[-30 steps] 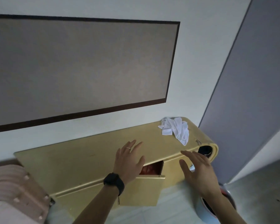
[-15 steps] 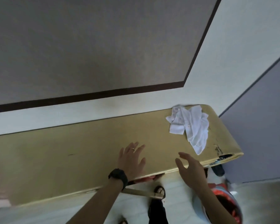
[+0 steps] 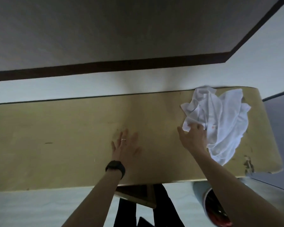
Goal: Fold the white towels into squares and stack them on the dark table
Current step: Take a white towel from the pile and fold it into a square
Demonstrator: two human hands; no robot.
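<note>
A crumpled heap of white towels lies at the right end of a yellowish-gold table top. My right hand reaches onto the heap's near-left corner, its fingertips touching the cloth; whether they pinch it is hidden by the hand. My left hand hovers or rests flat over the middle of the table with fingers spread, a ring on one finger and a dark watch on the wrist.
The table stands against a white wall with a dark-framed panel above. Below the front edge an open cabinet door sticks out, and a round bin with a red inside stands at the right.
I have stepped closer, so the table fills the view. My right hand moved forward and right from the front edge onto the towel heap. My left hand stays flat over the table's middle.
</note>
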